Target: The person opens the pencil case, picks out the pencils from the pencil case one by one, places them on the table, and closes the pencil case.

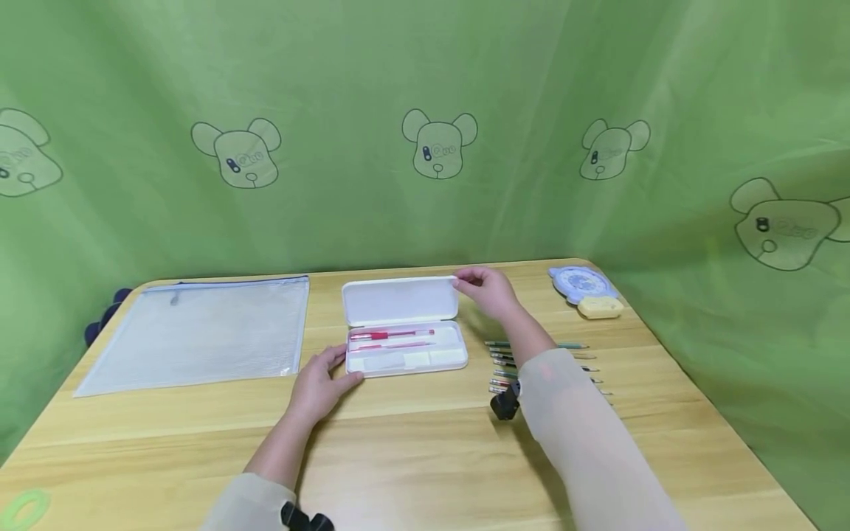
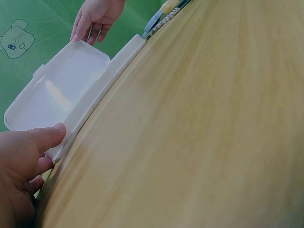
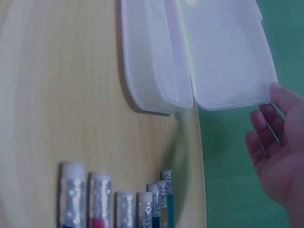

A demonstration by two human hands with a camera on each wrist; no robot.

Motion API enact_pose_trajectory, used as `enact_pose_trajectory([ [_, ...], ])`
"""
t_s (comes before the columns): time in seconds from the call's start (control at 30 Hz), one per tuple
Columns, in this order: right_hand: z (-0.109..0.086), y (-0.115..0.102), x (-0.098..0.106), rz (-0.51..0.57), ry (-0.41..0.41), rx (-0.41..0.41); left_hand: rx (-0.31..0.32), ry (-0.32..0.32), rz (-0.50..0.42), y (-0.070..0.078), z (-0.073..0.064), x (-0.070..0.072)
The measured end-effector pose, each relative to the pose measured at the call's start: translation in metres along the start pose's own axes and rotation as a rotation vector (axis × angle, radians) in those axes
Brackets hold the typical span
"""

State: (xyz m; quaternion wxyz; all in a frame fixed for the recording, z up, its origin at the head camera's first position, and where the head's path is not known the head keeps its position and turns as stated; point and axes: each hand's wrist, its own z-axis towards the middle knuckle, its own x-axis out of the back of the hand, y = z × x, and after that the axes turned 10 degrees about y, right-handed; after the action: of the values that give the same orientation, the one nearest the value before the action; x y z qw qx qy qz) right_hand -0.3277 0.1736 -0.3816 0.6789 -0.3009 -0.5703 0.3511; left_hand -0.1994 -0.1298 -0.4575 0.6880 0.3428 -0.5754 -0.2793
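A white plastic pencil case (image 1: 451,338) lies on the table with its lid (image 1: 401,299) raised at the back. Inside are a red pen (image 1: 381,335) and a thinner pink-red one (image 1: 398,345); paler items in the front part are hard to make out. My left hand (image 1: 315,387) holds the case's left end, thumb at its front corner in the left wrist view. At the lid's upper right corner, my right hand (image 3: 282,152) pinches the edge between thumb and fingers. Several pencils (image 1: 572,346) lie right of the case, partly hidden by the right forearm.
A translucent zip pouch (image 1: 206,335) lies flat at the left. Toward the back right are a blue-rimmed round item (image 1: 581,282) and a cream eraser-like block (image 1: 600,307). A pale green ring (image 1: 25,509) sits near left. Green curtain (image 1: 372,214) borders the table (image 1: 412,450).
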Motion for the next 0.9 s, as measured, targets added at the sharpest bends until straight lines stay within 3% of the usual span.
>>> enact_pose_trajectory([
  [0.17,-0.012,0.003,0.003,0.031,0.003,0.019,-0.011,-0.001,0.009,0.0,0.0,0.0],
  [0.6,-0.067,0.018,0.008,0.075,0.0,0.064,-0.016,-0.009,0.011,0.0,0.0,0.002],
  [0.9,-0.084,0.031,0.004,0.083,0.025,0.08,0.006,-0.005,-0.025,0.002,-0.002,0.001],
])
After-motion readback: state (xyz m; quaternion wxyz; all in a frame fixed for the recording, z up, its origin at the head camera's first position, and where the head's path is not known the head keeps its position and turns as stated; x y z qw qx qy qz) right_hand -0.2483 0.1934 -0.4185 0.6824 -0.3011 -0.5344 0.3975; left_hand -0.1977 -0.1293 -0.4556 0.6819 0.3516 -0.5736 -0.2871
